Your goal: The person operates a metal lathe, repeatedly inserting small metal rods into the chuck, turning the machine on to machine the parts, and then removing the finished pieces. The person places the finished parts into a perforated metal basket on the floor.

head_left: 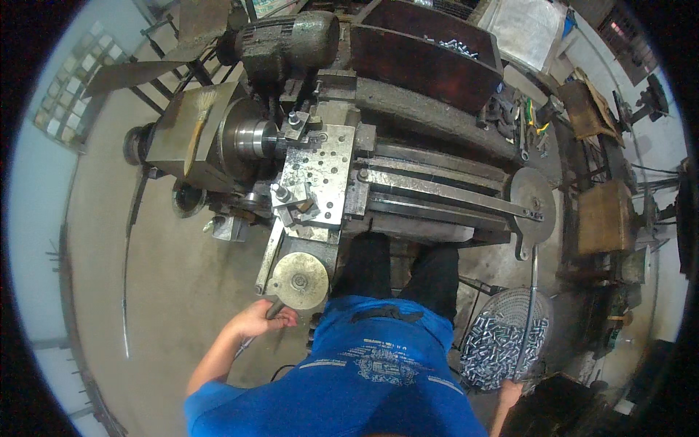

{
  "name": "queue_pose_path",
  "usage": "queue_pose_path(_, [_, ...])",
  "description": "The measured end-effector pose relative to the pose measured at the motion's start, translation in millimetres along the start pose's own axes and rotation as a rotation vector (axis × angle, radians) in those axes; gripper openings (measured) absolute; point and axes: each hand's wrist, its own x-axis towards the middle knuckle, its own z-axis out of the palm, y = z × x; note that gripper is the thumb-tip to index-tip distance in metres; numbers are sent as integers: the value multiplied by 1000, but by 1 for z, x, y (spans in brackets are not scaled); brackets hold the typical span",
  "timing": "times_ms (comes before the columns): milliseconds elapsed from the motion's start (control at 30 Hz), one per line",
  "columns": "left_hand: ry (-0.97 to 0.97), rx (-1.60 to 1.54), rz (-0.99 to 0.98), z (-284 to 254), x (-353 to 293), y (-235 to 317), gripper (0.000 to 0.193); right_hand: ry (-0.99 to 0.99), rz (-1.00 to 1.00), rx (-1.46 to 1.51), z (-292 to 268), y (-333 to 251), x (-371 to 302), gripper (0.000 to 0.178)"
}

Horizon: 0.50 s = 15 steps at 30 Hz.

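My left hand point(269, 319) is closed around the dark crank handle point(275, 308) beside a round, worn handwheel point(299, 280) at the front of a small lathe. At the lower right, my right hand point(510, 393) is at the lower end of a long metal lever point(534, 291), with fingers closed around it. That lever rises to a grey disc point(533, 205) at the right end of the machine bed. The drilled cross slide point(317, 171) carries tool holders, and the upper one sits close to the shiny chuck point(255, 138).
A basket point(517, 300) heaped with small metal pieces stands by the lever. Behind the bed is a rusty bin point(426, 62) with more pieces. A brush point(196, 135) lies on the headstock, below a motor point(287, 44). Wrenches point(523, 131) lie at the back right.
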Motion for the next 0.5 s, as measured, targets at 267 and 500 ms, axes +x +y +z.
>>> queue_pose_path(267, [33,96,5,2,-2,4,25,81,64,-20,-10,-18,-16,40])
queue_pose_path(500, [62,125,39,2,-1,-2,24,80,123,10,-16,-33,-30,41])
